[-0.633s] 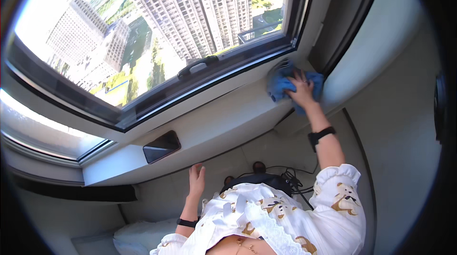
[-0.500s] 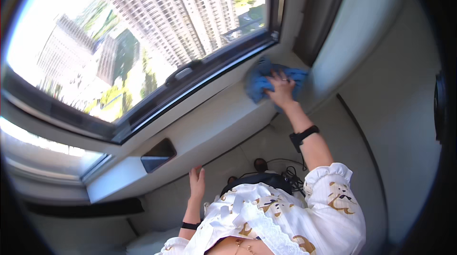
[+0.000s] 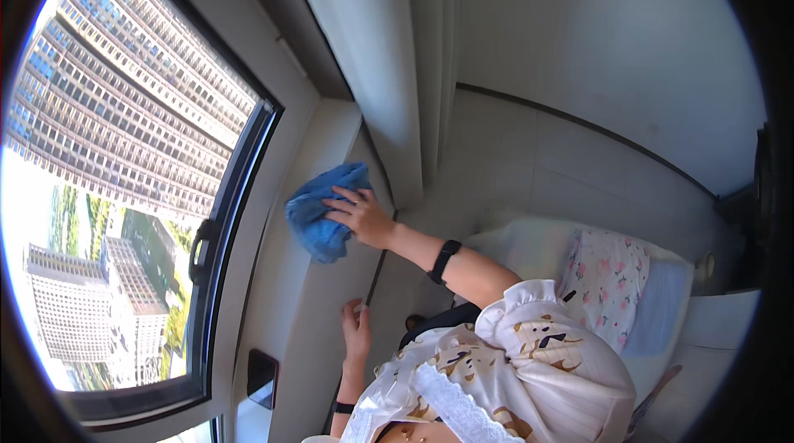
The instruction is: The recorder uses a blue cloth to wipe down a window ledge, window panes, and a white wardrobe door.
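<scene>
A crumpled blue cloth (image 3: 318, 215) lies over the pale windowsill (image 3: 285, 298), draping across its inner edge. My right hand (image 3: 364, 215) presses on the cloth from the room side, fingers spread over its folds and partly sunk into them. Lower down, my left hand (image 3: 356, 331) hangs in the air beside the sill, apart from the cloth, with thumb and fingers loosely apart and nothing visible in them. On the sill near that hand rests a dark phone (image 3: 263, 377).
A dark-framed window (image 3: 240, 186) with a handle (image 3: 198, 250) runs along the left, tall buildings beyond. Pale curtains (image 3: 397, 87) hang past the sill's far end. To the right stands something covered with flowered fabric (image 3: 608, 286), on a tiled floor (image 3: 488, 141).
My view has swung to the right, bringing the curtains and flowered fabric into sight. My right hand still presses the cloth at the sill's far end; my left hand stays low beside the sill.
</scene>
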A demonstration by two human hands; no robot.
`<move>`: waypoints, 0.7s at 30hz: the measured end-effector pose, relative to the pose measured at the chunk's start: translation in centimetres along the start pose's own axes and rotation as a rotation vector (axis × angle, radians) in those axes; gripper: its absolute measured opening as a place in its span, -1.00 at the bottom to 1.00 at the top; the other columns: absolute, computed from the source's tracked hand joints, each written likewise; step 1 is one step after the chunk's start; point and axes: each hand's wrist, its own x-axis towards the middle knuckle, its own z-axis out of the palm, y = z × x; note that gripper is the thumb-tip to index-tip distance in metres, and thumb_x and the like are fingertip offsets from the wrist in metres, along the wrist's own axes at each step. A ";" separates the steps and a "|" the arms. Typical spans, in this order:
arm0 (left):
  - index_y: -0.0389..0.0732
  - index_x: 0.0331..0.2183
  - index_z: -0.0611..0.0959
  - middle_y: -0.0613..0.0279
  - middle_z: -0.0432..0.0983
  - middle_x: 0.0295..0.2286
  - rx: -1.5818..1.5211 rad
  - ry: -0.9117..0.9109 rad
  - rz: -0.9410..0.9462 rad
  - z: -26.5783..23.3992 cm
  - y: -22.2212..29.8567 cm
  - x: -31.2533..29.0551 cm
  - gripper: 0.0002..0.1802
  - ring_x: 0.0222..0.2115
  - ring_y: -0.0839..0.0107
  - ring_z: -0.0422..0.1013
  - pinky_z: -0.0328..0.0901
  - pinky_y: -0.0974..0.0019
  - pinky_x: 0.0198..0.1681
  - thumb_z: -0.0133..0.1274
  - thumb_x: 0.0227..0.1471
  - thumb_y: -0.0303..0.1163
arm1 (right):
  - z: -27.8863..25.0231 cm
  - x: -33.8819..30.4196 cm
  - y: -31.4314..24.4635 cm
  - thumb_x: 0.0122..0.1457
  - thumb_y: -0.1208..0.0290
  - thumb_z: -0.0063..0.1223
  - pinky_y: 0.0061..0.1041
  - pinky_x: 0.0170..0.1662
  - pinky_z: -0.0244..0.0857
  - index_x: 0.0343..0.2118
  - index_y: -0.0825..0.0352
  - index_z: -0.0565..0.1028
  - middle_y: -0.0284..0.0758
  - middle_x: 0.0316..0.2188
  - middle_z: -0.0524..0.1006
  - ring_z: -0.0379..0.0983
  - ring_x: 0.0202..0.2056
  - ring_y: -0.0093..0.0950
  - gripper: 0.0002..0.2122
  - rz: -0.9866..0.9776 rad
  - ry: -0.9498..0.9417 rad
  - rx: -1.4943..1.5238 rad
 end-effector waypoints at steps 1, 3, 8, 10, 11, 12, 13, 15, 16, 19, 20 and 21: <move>-0.25 -0.14 0.43 0.11 0.32 -0.26 0.048 -0.027 0.009 0.5 0.2 0.3 -0.67 -0.38 0.43 0.33 0.23 0.36 -0.32 -0.10 0.07 -0.30 | -0.6 -1.2 1.7 -0.10 0.50 0.01 -0.23 0.02 0.01 -0.21 0.18 0.49 -0.37 -0.04 0.42 0.21 0.07 -0.29 -0.69 0.120 -0.002 0.053; -0.25 -0.13 0.42 0.09 0.30 -0.23 0.103 -0.072 0.043 1.4 0.7 1.1 -0.67 -0.39 0.42 0.32 0.24 0.35 -0.32 -0.08 0.06 -0.32 | -2.0 -4.4 5.4 -0.09 0.47 0.04 -0.32 -0.01 0.10 -0.21 0.20 0.49 -0.32 -0.09 0.45 0.28 0.01 -0.26 -0.70 0.364 0.003 0.250; -0.27 -0.10 0.40 0.14 0.30 -0.21 -0.085 -0.231 -0.052 4.8 5.1 4.6 -0.63 -0.34 0.43 0.35 0.27 0.34 -0.29 -0.05 0.06 -0.30 | -12.9 -10.8 10.6 0.11 0.33 -0.03 -0.43 -0.05 0.25 -0.11 0.33 0.42 -0.26 -0.10 0.43 0.36 -0.12 -0.49 -0.70 1.142 0.011 1.244; -0.28 -0.10 0.40 0.13 0.30 -0.20 -0.095 -0.307 0.021 7.4 9.1 6.7 -0.62 -0.31 0.44 0.33 0.26 0.34 -0.26 -0.05 0.07 -0.30 | -17.4 -12.4 10.7 0.13 0.19 -0.04 -0.44 -0.06 0.28 -0.08 0.41 0.39 -0.22 -0.13 0.45 0.41 -0.16 -0.36 -0.60 1.346 0.441 1.605; -0.28 -0.09 0.39 0.13 0.31 -0.20 -0.114 -0.369 0.094 9.1 11.3 7.7 -0.61 -0.27 0.45 0.32 0.26 0.34 -0.23 -0.05 0.07 -0.29 | -19.9 -13.7 11.0 0.15 0.12 -0.11 -0.41 -0.04 0.28 -0.03 0.38 0.35 -0.21 -0.11 0.43 0.40 -0.13 -0.35 -0.56 1.161 0.504 1.597; -0.28 -0.06 0.37 0.11 0.30 -0.16 -0.113 -0.426 0.157 11.1 13.2 8.8 -0.57 -0.20 0.43 0.29 0.23 0.33 -0.16 -0.04 0.07 -0.27 | -21.9 -15.1 11.5 0.17 0.06 -0.17 -0.38 -0.02 0.29 0.01 0.35 0.31 -0.21 -0.08 0.42 0.38 -0.11 -0.35 -0.52 0.979 0.572 1.575; -0.28 -0.03 0.34 0.08 0.29 -0.11 -0.113 -0.491 0.226 13.4 15.2 10.0 -0.54 -0.14 0.41 0.26 0.20 0.33 -0.10 -0.03 0.07 -0.26 | -23.4 -16.1 11.8 0.17 0.06 -0.17 -0.38 -0.02 0.29 0.01 0.35 0.31 -0.21 -0.08 0.42 0.38 -0.11 -0.35 -0.52 0.988 0.595 1.563; -0.32 0.04 0.28 0.05 0.22 0.00 -0.238 -0.671 0.170 17.7 19.9 11.7 -0.39 0.02 0.34 0.14 0.07 0.28 0.05 0.00 0.04 -0.17 | -25.4 -17.6 12.9 0.18 0.05 -0.21 -0.36 -0.01 0.28 0.03 0.34 0.29 -0.21 -0.07 0.40 0.37 -0.10 -0.34 -0.51 1.013 0.715 1.578; -0.32 0.04 0.28 0.05 0.22 0.00 -0.234 -0.684 0.175 19.7 21.0 13.0 -0.39 0.02 0.34 0.14 0.07 0.28 0.05 0.00 0.04 -0.17 | -26.3 -17.9 13.3 0.19 0.05 -0.23 -0.35 0.00 0.28 0.04 0.34 0.27 -0.21 -0.06 0.39 0.37 -0.09 -0.34 -0.51 1.020 0.769 1.586; -0.32 0.10 0.20 0.11 0.17 0.06 -0.428 -0.954 0.072 24.1 24.1 16.4 -0.23 0.09 0.30 0.08 -0.05 0.17 0.15 0.01 0.01 -0.02 | -27.7 -17.8 13.6 0.20 0.03 -0.28 -0.32 0.01 0.28 0.07 0.32 0.24 -0.22 -0.03 0.37 0.36 -0.07 -0.33 -0.50 1.030 0.977 1.595; -0.30 0.10 0.19 0.10 0.17 0.06 -0.514 -1.013 -0.053 25.5 25.9 16.3 -0.19 0.12 0.28 0.04 -0.07 0.14 0.16 0.02 -0.02 0.02 | -28.1 -17.9 13.6 0.20 0.03 -0.28 -0.32 0.01 0.28 0.07 0.32 0.24 -0.22 -0.03 0.37 0.36 -0.07 -0.33 -0.50 1.022 1.006 1.575; -0.28 0.11 0.19 0.09 0.18 0.06 -0.595 -1.072 -0.183 26.7 27.4 16.3 -0.15 0.14 0.26 -0.01 -0.09 0.11 0.17 0.04 -0.06 0.07 | -28.2 -18.2 13.4 0.21 0.04 -0.30 -0.33 0.01 0.28 0.08 0.31 0.23 -0.22 -0.02 0.36 0.36 -0.07 -0.32 -0.50 1.015 1.048 1.632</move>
